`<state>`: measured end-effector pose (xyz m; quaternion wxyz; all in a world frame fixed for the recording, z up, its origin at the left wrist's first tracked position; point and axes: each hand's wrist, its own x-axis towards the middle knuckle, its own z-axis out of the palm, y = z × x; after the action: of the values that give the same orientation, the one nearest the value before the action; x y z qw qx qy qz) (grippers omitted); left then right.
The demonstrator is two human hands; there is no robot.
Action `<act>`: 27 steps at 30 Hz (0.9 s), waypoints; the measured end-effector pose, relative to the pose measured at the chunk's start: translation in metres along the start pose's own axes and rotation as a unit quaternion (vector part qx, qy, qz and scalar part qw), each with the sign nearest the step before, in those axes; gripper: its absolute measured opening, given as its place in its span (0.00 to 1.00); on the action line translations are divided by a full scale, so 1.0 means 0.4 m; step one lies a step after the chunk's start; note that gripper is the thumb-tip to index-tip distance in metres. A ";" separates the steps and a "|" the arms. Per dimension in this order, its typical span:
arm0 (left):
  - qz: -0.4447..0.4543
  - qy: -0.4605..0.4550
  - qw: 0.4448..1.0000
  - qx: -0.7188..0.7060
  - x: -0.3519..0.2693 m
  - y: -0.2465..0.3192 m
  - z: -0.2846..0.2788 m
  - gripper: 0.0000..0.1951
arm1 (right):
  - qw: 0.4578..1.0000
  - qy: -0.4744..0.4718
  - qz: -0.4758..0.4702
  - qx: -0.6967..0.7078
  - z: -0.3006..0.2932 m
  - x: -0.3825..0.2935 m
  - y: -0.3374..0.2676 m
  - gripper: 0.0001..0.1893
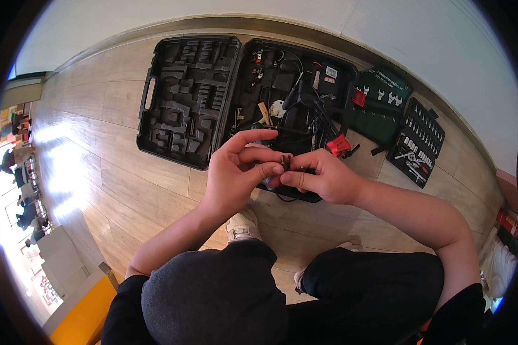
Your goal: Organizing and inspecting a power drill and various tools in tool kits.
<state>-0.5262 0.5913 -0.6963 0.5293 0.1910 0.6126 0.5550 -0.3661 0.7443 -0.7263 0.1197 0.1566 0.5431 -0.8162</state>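
Note:
Fingertips of both hands meet over the near edge of an open black plastic tool case (352, 82). Between them is a small dark metal part (286, 162), too small and too covered to name exactly. My left hand (233, 168) pinches it from the left with thumb and fingers, its index finger raised. From the right, my right hand (330, 177) grips it between thumb and index finger. Beneath the hands, the case half holds loose cables, a pale round disc (278, 109), a wooden piece (264, 114) and several small metal pieces. A red piece (339, 145) lies just beyond my right hand.
The case's left half (185, 99) has moulded recesses. Right of the case lie a green wrench roll (377, 123) with several combination wrenches and an open socket set (416, 142). A wall (285, 10) runs behind. My shoe (242, 226) is on the wood-look floor (121, 181).

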 end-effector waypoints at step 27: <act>-0.007 0.087 0.979 -0.182 -0.012 -0.161 -0.057 0.19 | 0.955 0.082 -0.064 -0.279 0.024 -0.006 0.059 0.09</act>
<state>-0.5213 0.5563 -0.7552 0.5033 0.0384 0.5466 0.6682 -0.3565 0.7265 -0.7422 0.0617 0.1483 0.7659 -0.6225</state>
